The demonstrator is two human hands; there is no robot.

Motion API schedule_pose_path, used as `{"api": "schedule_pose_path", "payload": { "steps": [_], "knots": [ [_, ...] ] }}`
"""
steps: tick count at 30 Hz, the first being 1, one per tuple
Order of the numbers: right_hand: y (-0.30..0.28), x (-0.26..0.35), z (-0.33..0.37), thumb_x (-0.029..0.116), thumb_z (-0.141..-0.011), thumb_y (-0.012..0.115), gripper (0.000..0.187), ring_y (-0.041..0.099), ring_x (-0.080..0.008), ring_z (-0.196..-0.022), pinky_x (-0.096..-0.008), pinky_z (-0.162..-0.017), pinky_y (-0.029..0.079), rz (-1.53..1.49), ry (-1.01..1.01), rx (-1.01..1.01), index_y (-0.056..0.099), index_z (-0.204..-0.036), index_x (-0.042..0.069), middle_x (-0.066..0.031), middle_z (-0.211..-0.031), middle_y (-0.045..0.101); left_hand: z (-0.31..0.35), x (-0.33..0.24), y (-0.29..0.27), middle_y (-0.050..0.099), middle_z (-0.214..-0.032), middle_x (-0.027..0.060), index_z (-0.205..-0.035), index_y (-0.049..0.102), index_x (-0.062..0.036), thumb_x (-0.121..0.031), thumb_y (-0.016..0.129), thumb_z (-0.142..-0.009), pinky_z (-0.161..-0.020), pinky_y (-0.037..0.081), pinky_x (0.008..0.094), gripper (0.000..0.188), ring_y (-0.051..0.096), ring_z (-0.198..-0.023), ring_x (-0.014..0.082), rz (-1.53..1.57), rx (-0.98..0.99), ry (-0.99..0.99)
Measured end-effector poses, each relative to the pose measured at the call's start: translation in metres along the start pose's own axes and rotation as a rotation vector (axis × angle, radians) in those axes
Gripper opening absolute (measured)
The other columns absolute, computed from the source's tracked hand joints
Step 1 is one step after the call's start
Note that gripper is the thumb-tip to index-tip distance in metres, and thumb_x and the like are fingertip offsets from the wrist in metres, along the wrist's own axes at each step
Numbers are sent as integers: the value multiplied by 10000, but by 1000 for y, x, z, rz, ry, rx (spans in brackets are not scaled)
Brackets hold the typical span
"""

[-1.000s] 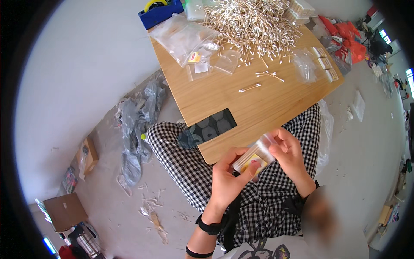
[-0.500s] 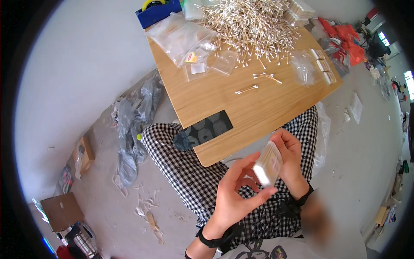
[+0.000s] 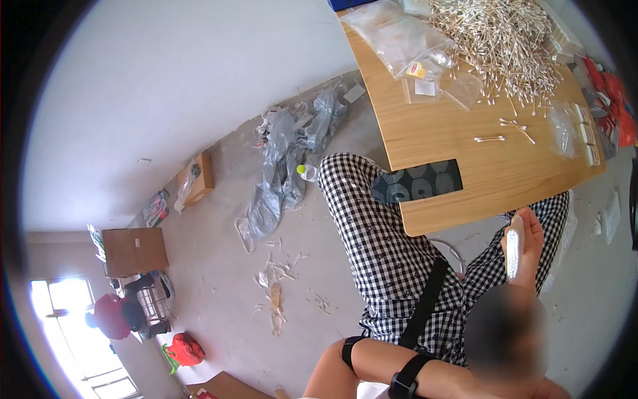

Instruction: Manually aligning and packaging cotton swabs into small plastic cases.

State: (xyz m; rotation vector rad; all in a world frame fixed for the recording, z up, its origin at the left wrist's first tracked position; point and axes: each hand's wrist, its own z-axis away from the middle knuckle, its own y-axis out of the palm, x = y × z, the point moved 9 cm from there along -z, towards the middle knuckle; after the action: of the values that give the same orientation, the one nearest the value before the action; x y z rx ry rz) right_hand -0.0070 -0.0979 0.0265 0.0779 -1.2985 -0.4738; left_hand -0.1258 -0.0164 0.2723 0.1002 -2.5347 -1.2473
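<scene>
Just off the near edge of the smooth wooden table (image 3: 505, 176), at right, the right hand (image 3: 530, 241) grips a slim packet (image 3: 513, 253) — its narrow white side bumpy. Nearer, the left hand (image 3: 550, 388) is lost in blur, its state impossible to tell. Far on the table, thin swabs (image 3: 495, 50) form a bristly heap — right of a filmy bag (image 3: 399, 43).

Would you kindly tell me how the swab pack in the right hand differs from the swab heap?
The swab pack is in the right hand; the swab heap lies on the table. The pack's swabs sit tightly together; the heap's spread at all angles. The heap is far larger than the pack. Both show white tips.
</scene>
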Motion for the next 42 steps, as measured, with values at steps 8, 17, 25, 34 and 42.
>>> {"api": "schedule_pose_path", "payload": {
  "steps": [8, 17, 25, 34, 42],
  "knots": [
    [3, -28, 3, 130, -966, 592, 135, 442, -68, -479, -207, -413, 348, -175, 138, 2, 603, -1074, 49, 2, -697, 549, 11, 4, 3, 590, -999, 86, -1130, 520, 57, -26, 512, -897, -774, 460, 248, 247, 564, -945, 139, -202, 42, -171],
    [33, -34, 11, 125, -967, 593, 83, 393, -51, -445, -199, -401, 287, -306, 318, 56, 571, -908, 71, 2, -678, 525, 15, 14, -6, 589, -909, 72, -1074, 508, 42, -19, 496, -927, -695, 456, 286, 160, 571, -837, 168, -403, 61, -277],
    [31, -35, 14, 190, -979, 583, 147, 553, -91, -621, -227, -525, 435, -356, 371, 28, 578, -957, 45, -18, -783, 589, 137, -154, -38, 511, -651, 5, -970, 585, 46, -50, 456, -939, -538, 380, 224, 163, 448, -573, 76, -1610, -1307, 428],
    [62, -21, 24, 269, -988, 578, 235, 612, -52, -631, -193, -542, 478, -295, 464, 265, 616, -900, 54, 13, -748, 639, 135, -163, -36, 576, -885, 8, -1295, 591, -22, -95, 845, -720, -551, 381, 195, 633, 451, -626, 52, -2083, -1195, 420],
    [55, -9, 18, 282, -983, 587, 254, 583, -40, -640, -188, -545, 454, -170, 310, 313, 614, -891, 47, 26, -752, 619, 130, -154, -45, 539, -949, 12, -1285, 599, 3, -77, 883, -659, -629, 428, 212, 692, 497, -722, 85, -1881, -1062, 479]
  ]
}}
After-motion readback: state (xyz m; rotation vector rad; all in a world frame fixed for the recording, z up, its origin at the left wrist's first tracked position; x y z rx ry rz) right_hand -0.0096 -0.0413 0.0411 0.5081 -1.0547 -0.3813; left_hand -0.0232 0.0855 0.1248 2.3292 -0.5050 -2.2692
